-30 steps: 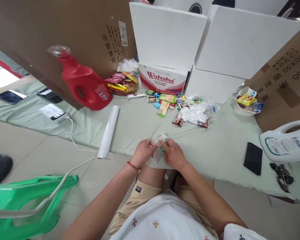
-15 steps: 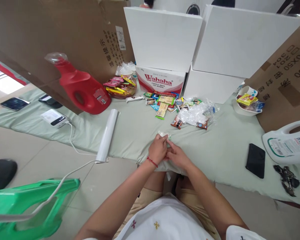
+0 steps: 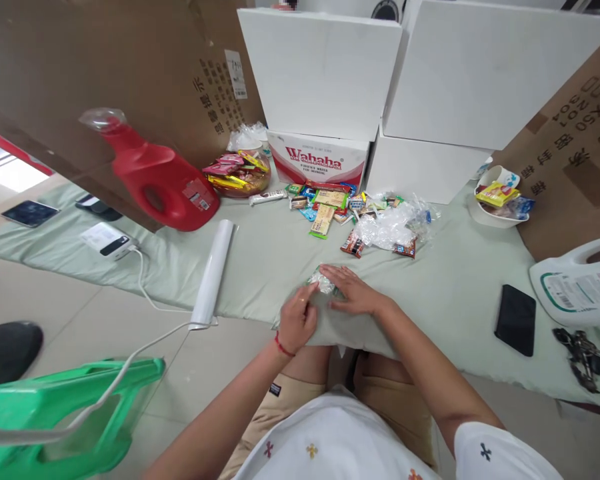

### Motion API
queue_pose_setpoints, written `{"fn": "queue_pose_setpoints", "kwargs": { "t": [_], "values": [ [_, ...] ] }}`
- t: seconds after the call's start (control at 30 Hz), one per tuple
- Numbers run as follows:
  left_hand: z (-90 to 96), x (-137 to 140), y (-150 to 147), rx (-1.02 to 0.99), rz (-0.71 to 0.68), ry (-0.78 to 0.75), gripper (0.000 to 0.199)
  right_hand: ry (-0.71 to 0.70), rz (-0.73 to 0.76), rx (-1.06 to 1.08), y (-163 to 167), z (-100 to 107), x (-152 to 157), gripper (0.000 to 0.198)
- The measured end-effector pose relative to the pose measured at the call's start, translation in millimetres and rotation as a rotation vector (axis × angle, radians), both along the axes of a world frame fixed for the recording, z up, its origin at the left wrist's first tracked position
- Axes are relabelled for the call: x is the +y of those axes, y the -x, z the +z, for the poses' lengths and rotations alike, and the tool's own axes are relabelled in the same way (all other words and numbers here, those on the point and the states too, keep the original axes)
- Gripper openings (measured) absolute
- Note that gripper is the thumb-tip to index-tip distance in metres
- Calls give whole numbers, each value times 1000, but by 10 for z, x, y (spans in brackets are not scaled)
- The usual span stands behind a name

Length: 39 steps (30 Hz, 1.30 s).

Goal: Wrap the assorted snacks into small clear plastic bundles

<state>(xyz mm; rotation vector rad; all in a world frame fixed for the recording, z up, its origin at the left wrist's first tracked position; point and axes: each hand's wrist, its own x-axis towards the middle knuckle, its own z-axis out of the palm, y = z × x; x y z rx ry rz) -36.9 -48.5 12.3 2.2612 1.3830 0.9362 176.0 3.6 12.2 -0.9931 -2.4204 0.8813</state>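
A small bundle of crinkled clear plastic wrap (image 3: 323, 283) with green bits showing lies on the cloth near the table's front edge. What it encloses is too small to make out. My left hand (image 3: 299, 321), with a red string bracelet at the wrist, touches the bundle's near left side with a stretched index finger; its other fingers are partly curled. My right hand (image 3: 355, 293) lies palm down with fingers stretched, its fingertips over the far right side of the bundle. Beyond my hands is a pile of wrapped snacks (image 3: 325, 219) beside a larger heap of clear plastic (image 3: 393, 223).
A white roll (image 3: 214, 273) and a red jug (image 3: 163, 180) stand to the left, near a bowl of snacks (image 3: 240, 175). White boxes (image 3: 320, 73) are stacked behind. Right are a phone (image 3: 515, 320), keys (image 3: 583, 360), a white jug (image 3: 580, 283) and a white bowl (image 3: 497, 217).
My hands have moved apart from being pressed together around the bundle. The left shifted left and nearer me; the right spread flatter over the plastic, now more visible on the cloth.
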Motion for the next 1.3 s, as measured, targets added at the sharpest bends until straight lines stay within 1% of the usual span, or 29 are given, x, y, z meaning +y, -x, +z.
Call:
{"fn": "queue_pose_setpoints", "kwargs": {
  "t": [0.03,0.07,0.1,0.17,0.23,0.3,0.37,0.43,0.47,0.57,0.6,0.63,0.67,0.7,0.77,0.9,0.97,1.03,1.1,1.17,1.2,1.23,1.3],
  "values": [
    [4,-31,43,25,29,-41,60,-10,31,-5,-7,-21,8,87],
    [13,-44,57,85,33,-67,65,-19,46,0,-5,-44,20,90],
    [24,-37,45,160,9,-76,70,-28,39,17,8,-70,33,91],
    [43,30,-34,296,-82,-61,77,-47,-25,65,48,-122,52,88],
    [51,136,-126,348,-120,-54,71,-34,-121,116,80,-150,46,85],
    [54,238,-181,306,-90,-48,57,11,-223,175,74,-127,1,80],
    [67,305,-198,175,-83,26,47,78,-324,255,33,-54,-83,69],
    [92,319,-213,-51,-89,185,43,170,-423,376,-17,41,-204,52],
    [108,307,-232,-199,-91,290,44,225,-467,453,-36,83,-276,47],
    [135,215,-355,-684,-100,630,49,372,-547,670,-50,131,-523,53],
    [132,176,-412,-803,-109,720,50,400,-572,712,-45,115,-611,55],
    [120,137,-473,-872,-114,779,49,415,-611,736,-41,87,-701,55],
    [103,101,-535,-887,-106,801,47,421,-665,748,-41,52,-789,53],
    [82,69,-597,-860,-87,791,44,424,-725,752,-49,15,-876,51],
    [40,17,-722,-741,-67,747,38,438,-846,746,-96,-38,-1041,49],
    [32,-49,-946,-559,-156,720,30,484,-1011,707,-359,-19,-1305,45],
    [72,-67,-976,-474,-164,614,30,469,-1087,692,-602,19,-1367,41],
    [115,-72,-891,-387,-138,469,30,453,-1184,681,-933,55,-1340,40],
    [132,-70,-685,-309,-108,350,27,437,-1316,658,-1338,105,-1195,39],
    [103,-67,-409,-212,-68,251,24,392,-1464,603,-1787,209,-915,31],
    [70,-69,-272,-170,-43,213,23,370,-1549,556,-2017,294,-726,26],
    [29,-74,-151,-138,-21,181,22,336,-1598,541,-2246,406,-512,23],
    [-65,-98,15,-93,-27,118,21,257,-1671,533,-2686,703,-39,21]
  ]
}}
